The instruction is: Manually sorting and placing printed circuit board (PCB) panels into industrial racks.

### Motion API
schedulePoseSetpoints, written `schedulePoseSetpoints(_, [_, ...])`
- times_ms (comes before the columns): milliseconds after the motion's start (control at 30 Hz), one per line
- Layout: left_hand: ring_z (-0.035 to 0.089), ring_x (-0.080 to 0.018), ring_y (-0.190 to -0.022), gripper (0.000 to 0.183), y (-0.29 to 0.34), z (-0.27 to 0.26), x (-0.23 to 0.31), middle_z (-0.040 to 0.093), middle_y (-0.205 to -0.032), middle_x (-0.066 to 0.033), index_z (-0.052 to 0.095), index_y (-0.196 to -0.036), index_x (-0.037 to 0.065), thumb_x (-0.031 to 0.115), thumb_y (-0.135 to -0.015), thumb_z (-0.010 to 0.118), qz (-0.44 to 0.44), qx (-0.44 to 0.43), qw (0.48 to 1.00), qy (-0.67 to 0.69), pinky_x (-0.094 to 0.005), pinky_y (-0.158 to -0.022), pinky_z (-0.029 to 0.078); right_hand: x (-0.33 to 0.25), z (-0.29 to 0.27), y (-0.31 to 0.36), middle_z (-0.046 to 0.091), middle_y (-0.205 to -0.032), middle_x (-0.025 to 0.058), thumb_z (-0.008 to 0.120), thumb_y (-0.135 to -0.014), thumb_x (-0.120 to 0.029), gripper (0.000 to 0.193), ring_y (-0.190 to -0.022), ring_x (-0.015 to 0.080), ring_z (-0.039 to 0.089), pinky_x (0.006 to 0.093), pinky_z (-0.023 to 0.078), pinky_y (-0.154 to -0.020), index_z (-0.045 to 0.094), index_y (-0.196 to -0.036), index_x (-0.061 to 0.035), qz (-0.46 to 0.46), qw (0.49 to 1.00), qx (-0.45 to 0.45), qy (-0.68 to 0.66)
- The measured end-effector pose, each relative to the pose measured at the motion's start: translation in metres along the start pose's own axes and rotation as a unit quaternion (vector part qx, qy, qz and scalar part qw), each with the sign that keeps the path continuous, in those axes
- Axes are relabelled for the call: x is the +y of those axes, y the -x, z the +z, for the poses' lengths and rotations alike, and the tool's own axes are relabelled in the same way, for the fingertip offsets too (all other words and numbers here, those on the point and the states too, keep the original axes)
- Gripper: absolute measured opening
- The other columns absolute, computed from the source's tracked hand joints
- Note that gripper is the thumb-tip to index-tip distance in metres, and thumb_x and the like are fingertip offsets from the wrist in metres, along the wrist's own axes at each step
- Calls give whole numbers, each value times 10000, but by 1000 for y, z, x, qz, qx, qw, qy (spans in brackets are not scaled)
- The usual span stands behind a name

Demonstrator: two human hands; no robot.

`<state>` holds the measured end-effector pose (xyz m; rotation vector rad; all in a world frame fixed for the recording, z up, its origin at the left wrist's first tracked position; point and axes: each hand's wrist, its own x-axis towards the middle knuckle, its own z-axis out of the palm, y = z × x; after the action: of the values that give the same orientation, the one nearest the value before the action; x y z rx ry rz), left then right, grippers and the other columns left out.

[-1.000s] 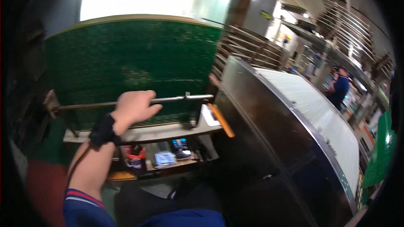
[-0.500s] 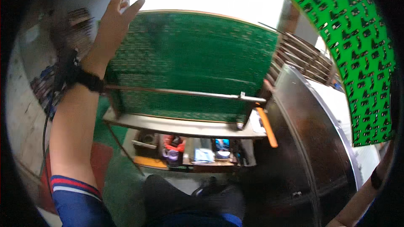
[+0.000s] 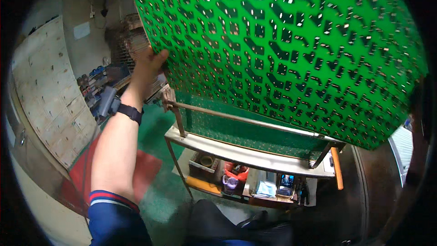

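Panel: the large green circuit panel [image 3: 282, 50], patterned with rows of small dark and pale cut-outs, is raised overhead and fills the upper view.
Left hand: your left hand [image 3: 150, 66] grips the panel's left edge, fingers closed on it, arm stretched upward, black wristband [image 3: 130, 112] showing.
Right hand: out of sight.
Rack: the metal trolley rack [image 3: 246, 155] below carries more green panels on edge.
Lower shelf: small tubs and boxes [image 3: 236, 177]; contents unclear.
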<state>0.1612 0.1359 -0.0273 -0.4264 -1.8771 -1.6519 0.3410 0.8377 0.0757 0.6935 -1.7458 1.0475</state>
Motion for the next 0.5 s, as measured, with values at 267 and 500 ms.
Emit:
schedulePoseSetpoints(267, [648,-151,-1065,546,-20,-6,-62,693,-1236,-89,572,-1348,-30,332,-978,744,2,-12,1000,6,-315,-957,511,14,126,-33,701,-1044,23,628,-1040,-264,292,-883,104,654,261,521,-807,649,-1210,-28,180,981,33,-68])
schedulePoseSetpoints(500, [639,-113,-956,363,-16,-6,-84,710,-1092,-29,659,-1222,25,302,-992,704,-10,-13,999,-32,-320,-854,522,46,175,-51,665,-1067,57,701,-978,-352,427,-924,173,622,322,511,-815,626,-1225,-12,252,964,83,-14])
